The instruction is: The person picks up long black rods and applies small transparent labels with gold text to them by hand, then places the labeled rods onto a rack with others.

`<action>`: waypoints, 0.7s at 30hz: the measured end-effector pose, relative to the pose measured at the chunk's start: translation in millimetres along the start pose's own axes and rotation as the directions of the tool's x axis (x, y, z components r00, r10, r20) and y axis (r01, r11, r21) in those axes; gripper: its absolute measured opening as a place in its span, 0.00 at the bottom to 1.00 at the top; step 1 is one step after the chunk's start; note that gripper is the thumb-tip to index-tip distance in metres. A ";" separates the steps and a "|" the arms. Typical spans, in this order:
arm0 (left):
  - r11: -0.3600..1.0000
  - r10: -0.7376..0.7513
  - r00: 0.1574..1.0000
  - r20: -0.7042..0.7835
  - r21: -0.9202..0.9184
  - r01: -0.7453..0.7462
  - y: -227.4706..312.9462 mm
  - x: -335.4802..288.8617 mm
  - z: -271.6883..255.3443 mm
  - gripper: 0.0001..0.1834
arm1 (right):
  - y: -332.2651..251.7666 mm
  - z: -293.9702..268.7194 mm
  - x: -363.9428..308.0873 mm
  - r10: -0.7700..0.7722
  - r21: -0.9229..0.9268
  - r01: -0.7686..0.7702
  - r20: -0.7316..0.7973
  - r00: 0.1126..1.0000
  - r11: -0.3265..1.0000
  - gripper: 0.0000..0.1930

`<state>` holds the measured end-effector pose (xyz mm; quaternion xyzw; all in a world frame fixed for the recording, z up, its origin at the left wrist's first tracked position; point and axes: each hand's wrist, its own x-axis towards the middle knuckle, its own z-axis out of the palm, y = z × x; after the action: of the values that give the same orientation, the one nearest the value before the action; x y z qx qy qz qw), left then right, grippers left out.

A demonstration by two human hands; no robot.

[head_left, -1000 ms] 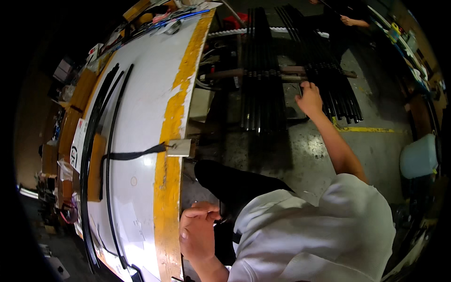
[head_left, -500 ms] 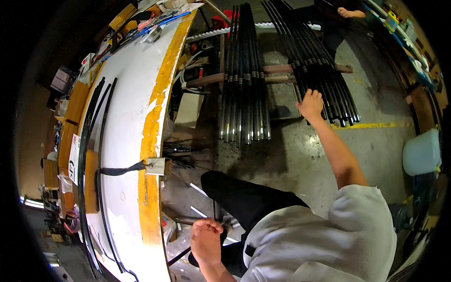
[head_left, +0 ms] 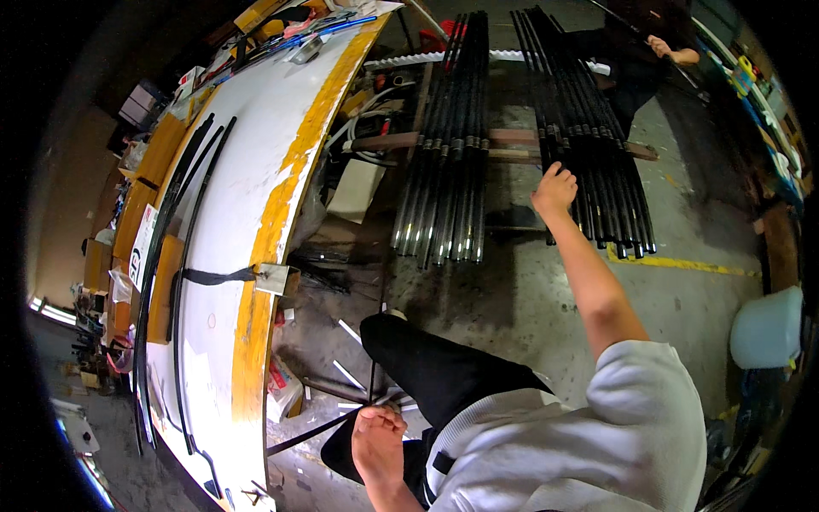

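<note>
My right arm reaches forward to the right-hand row of long black glossy tubes point(head_left: 610, 188). My right hand point(head_left: 554, 189) is closed around the near part of the leftmost black tube point(head_left: 550, 232) in that row. To its left, a second row of black tubes point(head_left: 444, 196) lies side by side. My left hand point(head_left: 378, 439) is held low by my lap, its fingers curled in, and nothing shows in it. Brown crossbars point(head_left: 512, 146) run beneath both rows.
At left stands a white worktable point(head_left: 247, 171) with a yellow-taped edge, bearing long black rods point(head_left: 194, 222) and a black strap point(head_left: 217, 277). A person's hand point(head_left: 659, 47) holds a thin rod at the far right. A whitish plastic container point(head_left: 766, 328) stands at right.
My right hand's fingers have closed around the leftmost tube of the right row. The view has shifted slightly. The other person's hand now shows with a thin rod. My left hand stays curled.
</note>
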<state>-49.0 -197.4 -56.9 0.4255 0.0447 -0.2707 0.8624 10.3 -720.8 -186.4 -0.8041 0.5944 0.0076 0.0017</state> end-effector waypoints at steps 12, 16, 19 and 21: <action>1.000 -0.030 0.998 0.056 -0.001 0.030 -3.7 15.1 23.6 0.17 | 7.8 -16.1 22.1 0.102 -0.008 -0.102 0.121 0.987 0.995 0.57; 0.998 -0.050 0.995 0.082 0.036 0.047 -9.0 22.6 34.9 0.17 | 3.6 -18.1 26.8 0.151 0.060 -0.157 0.091 0.984 0.986 0.61; 0.998 -0.046 0.992 0.117 0.036 0.042 -8.5 26.2 35.0 0.18 | 3.2 -14.2 37.0 0.199 0.030 -0.202 0.080 0.977 0.979 0.61; 0.999 -0.042 0.994 0.099 0.031 0.039 -7.3 25.4 36.0 0.17 | 2.7 -14.7 40.8 0.184 0.064 -0.189 0.086 0.979 0.980 0.61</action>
<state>-36.7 -239.1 -47.0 0.4230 0.0062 -0.3100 0.8515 19.8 -760.8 -172.3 -0.7433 0.6666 0.0187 0.0535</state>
